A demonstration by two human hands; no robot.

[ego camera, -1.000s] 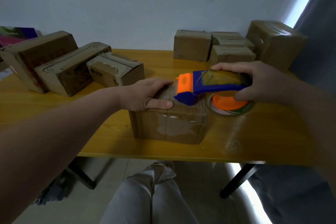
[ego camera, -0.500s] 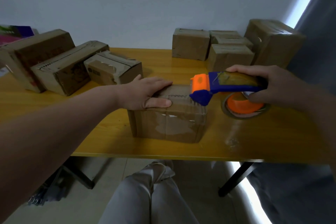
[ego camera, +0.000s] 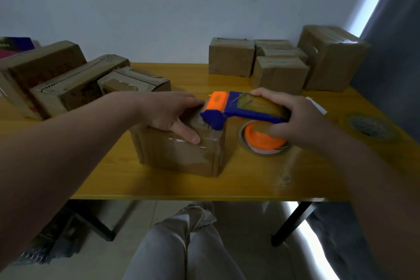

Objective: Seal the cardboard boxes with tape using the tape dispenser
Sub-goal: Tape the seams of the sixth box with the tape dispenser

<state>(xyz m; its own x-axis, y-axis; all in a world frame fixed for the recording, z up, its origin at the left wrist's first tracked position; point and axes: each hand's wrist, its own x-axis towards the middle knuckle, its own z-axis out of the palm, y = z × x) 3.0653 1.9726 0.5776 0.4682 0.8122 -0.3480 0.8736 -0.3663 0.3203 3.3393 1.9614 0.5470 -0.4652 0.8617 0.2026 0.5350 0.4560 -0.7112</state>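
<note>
Cardboard box (ego camera: 181,154) under left hand (ego camera: 172,111), tape dispenser (ego camera: 245,111) in right hand (ego camera: 302,122)

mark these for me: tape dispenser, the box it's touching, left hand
tape dispenser (ego camera: 231,110), head view, blue body just behind its orange front end.
box under the dispenser (ego camera: 179,157), head view, middle of the front face.
left hand (ego camera: 166,111), head view, back of the hand resting on the box top.
</note>
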